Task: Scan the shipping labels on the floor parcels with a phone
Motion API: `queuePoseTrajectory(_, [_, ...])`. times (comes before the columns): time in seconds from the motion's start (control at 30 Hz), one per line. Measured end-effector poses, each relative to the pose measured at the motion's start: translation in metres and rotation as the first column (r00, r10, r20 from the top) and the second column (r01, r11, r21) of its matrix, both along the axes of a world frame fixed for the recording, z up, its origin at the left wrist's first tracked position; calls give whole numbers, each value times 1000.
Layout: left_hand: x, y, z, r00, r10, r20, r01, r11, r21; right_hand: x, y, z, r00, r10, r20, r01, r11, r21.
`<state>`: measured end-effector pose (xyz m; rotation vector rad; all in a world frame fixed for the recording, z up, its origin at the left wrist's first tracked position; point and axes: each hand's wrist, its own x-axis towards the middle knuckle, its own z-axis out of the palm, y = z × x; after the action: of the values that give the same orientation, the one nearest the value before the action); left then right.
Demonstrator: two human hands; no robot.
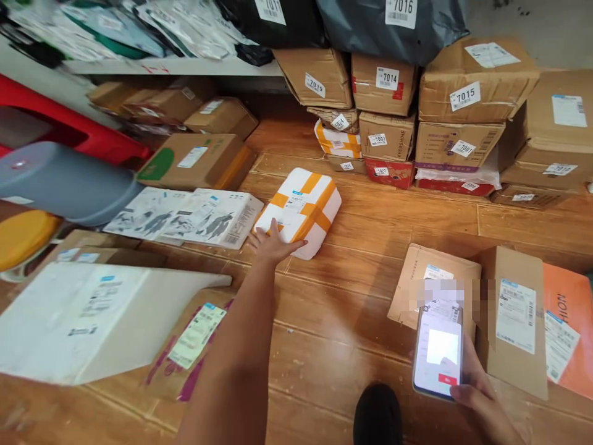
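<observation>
My left hand (273, 246) reaches forward with its fingers spread over the near side of a white foam box (330, 196) wrapped in orange tape. The fingers appear to touch the box, which carries a shipping label on top. Low on the right, my right hand (479, 377) grips a smartphone (438, 361) with its screen lit and the thumb near a red button. Behind the phone lies a flat brown cardboard parcel (407, 278) with a label, partly hidden and blurred.
Beside it are a labelled carton (514, 358) and an orange parcel (567, 290). Numbered boxes (386, 83) are stacked along the back under dark bags. To the left lie white printed boxes (208, 213), a large white box (115, 321) and a grey bin (69, 179). My shoe (377, 414) is below.
</observation>
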<state>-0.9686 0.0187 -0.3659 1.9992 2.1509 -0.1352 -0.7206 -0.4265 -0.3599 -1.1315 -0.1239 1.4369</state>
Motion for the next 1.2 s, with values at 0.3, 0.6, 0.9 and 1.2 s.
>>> queuePoseTrajectory(0.3, [-10,36,2,989,101,112,-101,995,-4,1,0,-12,998,-46,-41,42,995,-88])
queuePoseTrajectory(0.6, [-20,-1,-20,920,78,384,-128,986,104,11,12,-15,999,9,-48,-13,997,-77])
queuePoseTrajectory(0.9, [18,-112,-45,801,-92,592,0,988,154,-3,51,14,998,59,1,-59,997,-52])
queuePoseTrajectory(1.2, [57,-200,-55,766,-110,633,40,992,124,-52,104,20,998,56,-31,-56,998,25])
